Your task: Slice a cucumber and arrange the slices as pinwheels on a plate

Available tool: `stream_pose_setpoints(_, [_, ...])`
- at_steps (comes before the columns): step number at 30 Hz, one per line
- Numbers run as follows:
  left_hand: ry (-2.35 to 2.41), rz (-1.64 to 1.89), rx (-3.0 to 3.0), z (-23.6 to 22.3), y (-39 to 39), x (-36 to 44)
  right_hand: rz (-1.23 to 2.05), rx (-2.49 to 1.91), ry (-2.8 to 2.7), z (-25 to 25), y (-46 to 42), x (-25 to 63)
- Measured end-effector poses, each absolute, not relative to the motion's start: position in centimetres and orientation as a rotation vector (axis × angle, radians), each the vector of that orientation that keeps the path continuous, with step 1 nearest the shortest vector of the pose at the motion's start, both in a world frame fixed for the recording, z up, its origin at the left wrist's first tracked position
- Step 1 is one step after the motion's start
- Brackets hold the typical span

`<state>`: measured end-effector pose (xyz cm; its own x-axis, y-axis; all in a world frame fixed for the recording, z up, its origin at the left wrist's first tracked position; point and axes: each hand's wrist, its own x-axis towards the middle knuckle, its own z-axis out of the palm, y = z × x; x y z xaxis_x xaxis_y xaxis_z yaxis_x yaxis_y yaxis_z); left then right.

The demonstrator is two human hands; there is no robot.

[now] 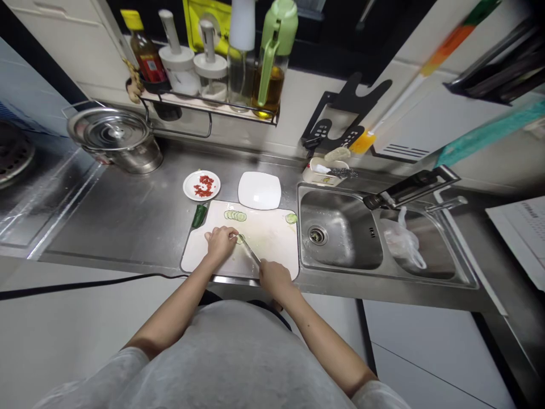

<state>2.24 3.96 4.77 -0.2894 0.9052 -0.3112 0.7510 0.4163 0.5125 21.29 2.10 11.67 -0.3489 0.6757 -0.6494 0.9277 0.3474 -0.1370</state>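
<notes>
My right hand (276,278) is closed around the handle of a kitchen knife (250,251), over the near edge of the white cutting board (268,241); the blade points away from me and toward the left. My left hand (221,244) is at the board's left-centre, fingers bent and fingertips close to the blade tip; whether they pinch a piece cannot be told, as the hand covers what lies beneath. One pale green cucumber slice (240,239) lies at the blade tip, just beside the left fingertips. Further back on the board, a row of overlapping cucumber slices (235,215) lies near the far edge, left of centre. A separate cucumber piece (292,218), cut face up, sits at the far right corner. At the far left corner is a dark green vegetable piece (198,216), kind uncertain. Behind the board: a round white plate (187,189) bearing chopped red pieces (204,186) on the left, and a white squarish plate (259,190) to its right. The stainless-steel sink (344,241) adjoins on the right, a plastic bag (404,244) in its smaller basin. A lidded steel pot (140,156) stands well apart, back left on the counter.
</notes>
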Motion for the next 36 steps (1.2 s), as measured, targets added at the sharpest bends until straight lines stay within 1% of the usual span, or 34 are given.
stream_pose_setpoints(27, [2.111,0.299,1.432,4.8,4.4,2.0,-0.732,1.413,2.083,10.8,1.7,20.7])
stream_pose_setpoints(36, [2.146,0.250,1.479,4.8,4.4,2.4,-0.730,1.395,2.075,11.3,0.7,22.7])
